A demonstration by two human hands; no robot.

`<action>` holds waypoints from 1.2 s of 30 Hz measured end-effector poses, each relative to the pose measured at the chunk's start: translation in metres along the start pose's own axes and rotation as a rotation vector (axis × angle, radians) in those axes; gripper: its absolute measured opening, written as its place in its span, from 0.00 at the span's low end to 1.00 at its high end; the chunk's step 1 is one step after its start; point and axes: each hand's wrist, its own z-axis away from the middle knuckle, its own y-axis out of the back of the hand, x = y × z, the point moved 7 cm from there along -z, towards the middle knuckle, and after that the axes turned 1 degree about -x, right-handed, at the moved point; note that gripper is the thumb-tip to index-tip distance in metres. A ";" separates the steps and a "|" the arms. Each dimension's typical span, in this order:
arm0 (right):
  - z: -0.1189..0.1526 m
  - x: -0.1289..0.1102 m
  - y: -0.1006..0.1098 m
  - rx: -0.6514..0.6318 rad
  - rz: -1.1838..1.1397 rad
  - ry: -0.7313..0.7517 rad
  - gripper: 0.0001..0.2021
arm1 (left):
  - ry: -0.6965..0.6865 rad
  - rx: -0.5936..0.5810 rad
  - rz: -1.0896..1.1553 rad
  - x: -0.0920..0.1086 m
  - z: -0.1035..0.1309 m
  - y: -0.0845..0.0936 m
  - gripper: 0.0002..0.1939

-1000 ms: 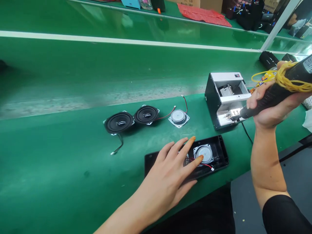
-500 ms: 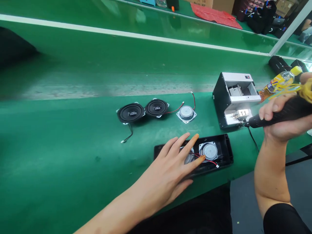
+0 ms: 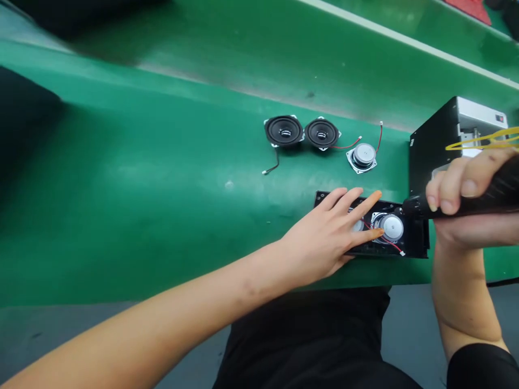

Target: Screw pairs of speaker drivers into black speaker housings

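My left hand [image 3: 332, 232] lies spread over a black speaker housing [image 3: 417, 237], fingers apart and resting across it. Inside the housing sit two round silver-backed speakers; the right speaker [image 3: 392, 227] shows well, while the left speaker [image 3: 358, 223] is partly under my fingers. A red wire with a white plug [image 3: 401, 253] trails over the right one. My right hand [image 3: 466, 183] is wrapped round a black electric screwdriver [image 3: 486, 197], held nearly level. Its tip is at the upper right corner of the right speaker; whether it touches a screw there I cannot make out.
Behind the housing lie two black-coned speakers, the left cone [image 3: 284, 131] and the right cone [image 3: 322, 133], and a silver-backed speaker [image 3: 364, 155] with a red wire. A black and silver machine [image 3: 432, 143] stands at the right, partly behind my right hand. Yellow cord [image 3: 466, 145] hangs there.
The screwdriver has gone from the machine's front to the right speaker in the housing. My left hand stays spread on the housing. The whole view has shifted, so the bench things appear further right.
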 end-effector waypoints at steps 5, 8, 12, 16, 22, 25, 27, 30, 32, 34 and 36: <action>0.001 0.026 -0.006 0.034 0.055 -0.039 0.34 | 0.002 -0.017 -0.005 0.000 -0.003 0.002 0.43; -0.003 0.029 -0.011 0.063 0.133 -0.069 0.38 | 0.011 -0.026 -0.001 0.001 -0.003 0.004 0.43; -0.007 0.029 -0.012 0.078 0.189 -0.089 0.39 | 0.030 -0.039 0.013 0.000 -0.004 0.005 0.43; -0.008 0.031 -0.016 0.034 0.210 -0.108 0.39 | 0.029 -0.050 0.030 0.000 -0.004 0.004 0.42; -0.005 0.033 -0.018 0.065 0.201 -0.115 0.40 | 0.033 -0.064 0.028 -0.001 -0.005 0.002 0.43; -0.004 0.037 -0.019 0.061 0.200 -0.127 0.41 | 0.032 -0.066 0.034 -0.001 -0.005 0.002 0.43; -0.004 0.038 -0.020 0.045 0.197 -0.096 0.40 | 0.027 -0.069 0.037 -0.001 -0.005 0.002 0.43; -0.004 0.038 -0.018 0.006 0.176 -0.039 0.35 | 0.028 -0.081 0.033 -0.001 -0.005 0.002 0.42; -0.003 0.041 -0.012 -0.006 0.162 -0.039 0.35 | 0.031 -0.084 0.034 -0.001 -0.006 0.001 0.41; -0.001 0.046 -0.006 -0.010 0.160 -0.060 0.37 | 0.028 -0.078 0.039 -0.001 -0.006 0.001 0.41; 0.001 0.052 -0.002 -0.014 0.175 -0.084 0.37 | 0.024 -0.070 0.040 -0.001 -0.006 0.002 0.41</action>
